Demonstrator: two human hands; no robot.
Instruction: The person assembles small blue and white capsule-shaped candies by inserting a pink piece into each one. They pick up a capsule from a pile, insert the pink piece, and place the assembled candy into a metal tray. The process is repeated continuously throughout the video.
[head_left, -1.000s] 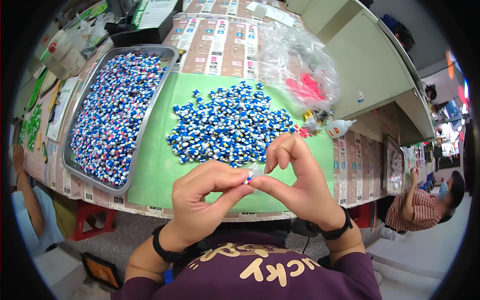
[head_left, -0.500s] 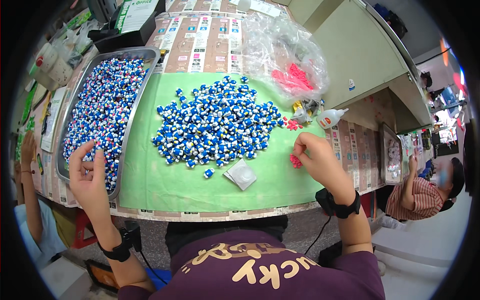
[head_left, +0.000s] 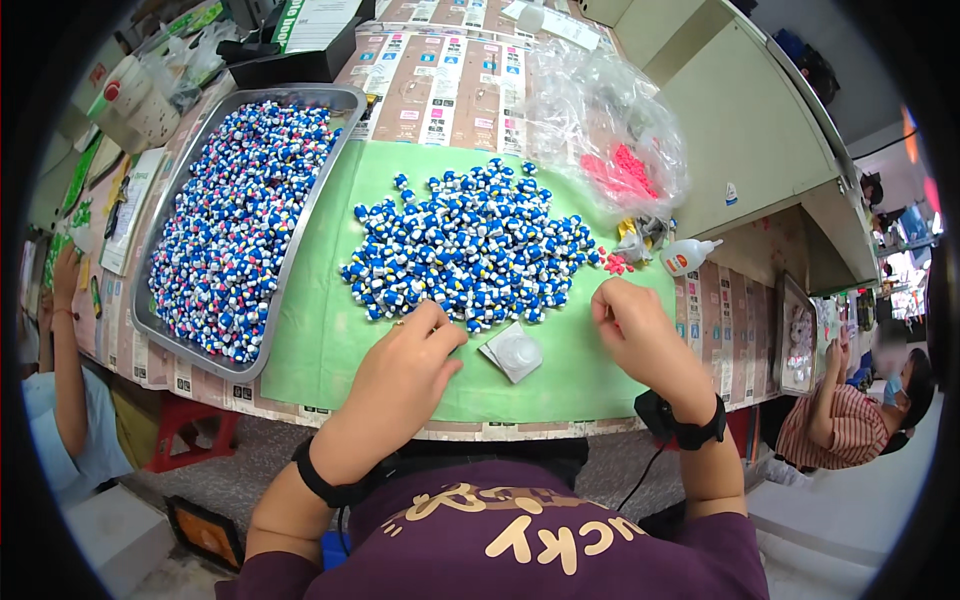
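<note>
My left hand (head_left: 402, 372) lies at the near edge of a heap of small blue-and-white plastic figures (head_left: 470, 240) with yellow touches. Its fingers are curled down toward the green mat, and their tips and whatever they grip are hidden. To the right, my right hand (head_left: 640, 332) hovers low over the mat with thumb and fingertips pinched together; what lies in the pinch cannot be made out. Between the hands sits a small clear round dish on a pale square base (head_left: 515, 352). Small pink pieces (head_left: 615, 262) lie beyond my right hand.
A metal tray (head_left: 268, 335) full of similar figures with pink parts stands at left. Beyond the mat are a clear plastic bag (head_left: 655, 120) with pink pieces and a white squeeze bottle (head_left: 688, 256). A cabinet (head_left: 740, 110) bounds the right. Co-workers sit on both sides.
My left hand has moved right from over the tray to the near edge of the heap. The loose figure there is now covered. My right hand stays pinched near its place; the view has shifted.
</note>
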